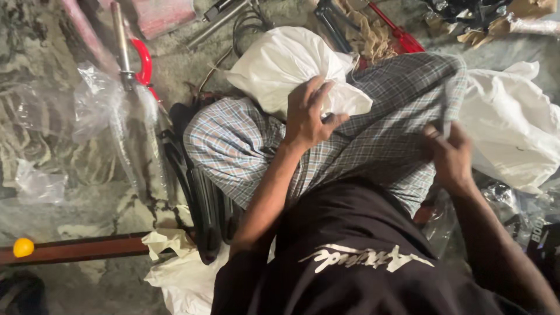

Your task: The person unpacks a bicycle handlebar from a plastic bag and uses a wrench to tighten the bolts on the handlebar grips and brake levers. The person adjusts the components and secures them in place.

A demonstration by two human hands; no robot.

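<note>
We're looking down at our lap now, draped in a grey-blue checked cotton cloth [245, 146]; our left hand [309, 114] is pressed on a bulging white plastic sack [280, 64] resting at the knees, fingers curled over its lower edge and clutching it; our right hand [449, 154] pinches the far edge of the checked cloth, grip closed on the fabric; another crumpled white plastic sack [513, 125] lies just beside that hand; clear plastic wrapping [105, 105] sits well apart on the stone floor [70, 210] by a red metal handle [142, 61]; a small yellow ball [23, 247] rests near a brown bar [81, 249].
</note>
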